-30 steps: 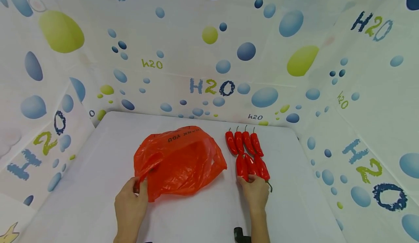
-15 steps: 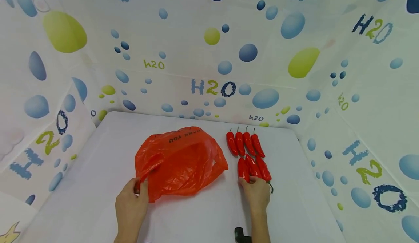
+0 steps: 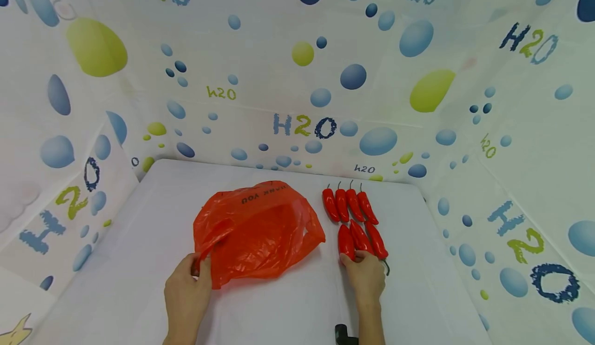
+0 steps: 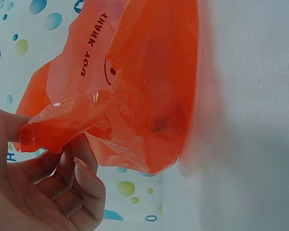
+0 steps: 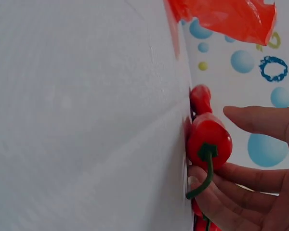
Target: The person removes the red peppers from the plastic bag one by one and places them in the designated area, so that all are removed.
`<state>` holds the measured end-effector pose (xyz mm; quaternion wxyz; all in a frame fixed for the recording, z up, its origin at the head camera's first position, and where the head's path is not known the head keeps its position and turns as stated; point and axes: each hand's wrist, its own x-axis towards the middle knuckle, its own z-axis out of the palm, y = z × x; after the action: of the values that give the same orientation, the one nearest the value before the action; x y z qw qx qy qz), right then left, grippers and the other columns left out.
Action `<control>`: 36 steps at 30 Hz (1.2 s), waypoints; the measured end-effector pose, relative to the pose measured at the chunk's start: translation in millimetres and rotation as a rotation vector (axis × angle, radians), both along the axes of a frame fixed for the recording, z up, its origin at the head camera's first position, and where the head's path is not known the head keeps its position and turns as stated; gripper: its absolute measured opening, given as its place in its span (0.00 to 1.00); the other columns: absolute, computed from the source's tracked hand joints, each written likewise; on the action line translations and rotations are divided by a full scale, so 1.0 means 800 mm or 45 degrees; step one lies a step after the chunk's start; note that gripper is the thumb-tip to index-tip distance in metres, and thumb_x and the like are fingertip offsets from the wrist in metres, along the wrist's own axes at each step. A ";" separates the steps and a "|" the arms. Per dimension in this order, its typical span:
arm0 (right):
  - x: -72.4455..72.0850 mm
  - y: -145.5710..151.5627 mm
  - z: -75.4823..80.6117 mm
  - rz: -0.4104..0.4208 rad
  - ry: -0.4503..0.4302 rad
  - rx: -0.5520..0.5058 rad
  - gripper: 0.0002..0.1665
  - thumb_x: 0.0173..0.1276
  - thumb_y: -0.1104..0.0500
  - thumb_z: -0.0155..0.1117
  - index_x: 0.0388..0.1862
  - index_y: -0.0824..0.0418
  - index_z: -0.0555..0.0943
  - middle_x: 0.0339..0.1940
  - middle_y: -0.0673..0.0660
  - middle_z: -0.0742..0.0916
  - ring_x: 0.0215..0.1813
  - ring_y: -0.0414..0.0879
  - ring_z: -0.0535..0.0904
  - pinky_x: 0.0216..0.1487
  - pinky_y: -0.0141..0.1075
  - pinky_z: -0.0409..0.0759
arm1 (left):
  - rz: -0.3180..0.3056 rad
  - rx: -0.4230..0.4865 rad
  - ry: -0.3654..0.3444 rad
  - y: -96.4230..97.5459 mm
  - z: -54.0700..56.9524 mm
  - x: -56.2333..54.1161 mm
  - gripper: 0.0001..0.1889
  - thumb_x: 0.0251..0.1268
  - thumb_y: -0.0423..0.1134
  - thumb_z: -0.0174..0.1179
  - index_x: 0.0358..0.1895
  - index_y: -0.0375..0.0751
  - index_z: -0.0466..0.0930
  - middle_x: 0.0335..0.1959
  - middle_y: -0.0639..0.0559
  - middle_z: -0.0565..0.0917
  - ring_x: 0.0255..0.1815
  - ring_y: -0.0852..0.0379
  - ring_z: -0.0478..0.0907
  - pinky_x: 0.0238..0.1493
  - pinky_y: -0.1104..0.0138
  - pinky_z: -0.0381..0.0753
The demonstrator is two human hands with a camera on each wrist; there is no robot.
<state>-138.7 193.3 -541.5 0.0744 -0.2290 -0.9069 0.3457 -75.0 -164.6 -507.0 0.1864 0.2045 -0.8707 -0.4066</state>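
Note:
An orange-red plastic bag (image 3: pixel 260 241) printed with "THANK YOU" stands puffed up on the white table. My left hand (image 3: pixel 188 296) pinches its near left edge between thumb and fingers, as the left wrist view shows. Red chili peppers lie to the right in two rows. My right hand (image 3: pixel 364 278) is at the front row's leftmost chili pepper (image 3: pixel 346 242). In the right wrist view, that pepper's green stem (image 5: pixel 208 166) points toward the camera. The fingers (image 5: pixel 253 177) lie along one side of it, while the thumb stands apart on the other side.
Behind the front row lies a back row of several chili peppers (image 3: pixel 341 205), stems pointing away. The white table (image 3: pixel 274 314) is enclosed by a patterned "H2O" curtain (image 3: pixel 297 71) at the back and sides. A black fitting (image 3: pixel 343 334) sits beside my right wrist.
The front row's leftmost chili pepper has shifted slightly toward me, away from its neighbours. Both hands stay nearly in place. The whole head view drifts slightly right and down.

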 end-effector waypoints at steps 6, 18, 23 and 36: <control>0.004 0.001 0.012 -0.003 0.022 -0.041 0.31 0.61 0.48 0.79 0.55 0.68 0.86 0.38 0.63 0.89 0.43 0.58 0.84 0.37 0.47 0.85 | -0.002 0.017 -0.042 0.000 0.002 0.000 0.15 0.77 0.39 0.56 0.53 0.30 0.83 0.34 0.42 0.85 0.29 0.49 0.77 0.25 0.69 0.75; -0.004 -0.016 0.033 -0.014 0.230 -0.032 0.30 0.62 0.51 0.80 0.58 0.66 0.86 0.47 0.65 0.90 0.45 0.59 0.85 0.39 0.50 0.88 | -0.005 0.011 -0.038 0.002 0.006 -0.001 0.14 0.76 0.37 0.56 0.52 0.30 0.83 0.33 0.42 0.85 0.30 0.48 0.76 0.26 0.69 0.75; -0.008 -0.029 0.037 -0.006 0.293 -0.036 0.28 0.61 0.51 0.81 0.57 0.63 0.87 0.50 0.63 0.89 0.52 0.59 0.84 0.46 0.54 0.88 | -0.008 0.012 -0.039 0.001 0.005 -0.001 0.14 0.76 0.38 0.56 0.52 0.30 0.83 0.34 0.42 0.85 0.30 0.49 0.76 0.26 0.69 0.75; -0.014 -0.087 0.060 0.399 0.769 -0.201 0.16 0.64 0.56 0.79 0.50 0.57 0.90 0.45 0.52 0.91 0.43 0.51 0.89 0.44 0.44 0.89 | -0.001 0.011 0.000 0.001 0.005 0.003 0.13 0.76 0.38 0.57 0.51 0.31 0.84 0.33 0.43 0.86 0.30 0.50 0.78 0.26 0.68 0.75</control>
<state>-149.9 123.4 -493.3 0.2674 0.0205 -0.8386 0.4741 -72.8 -164.0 -503.2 0.1856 0.2049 -0.8690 -0.4104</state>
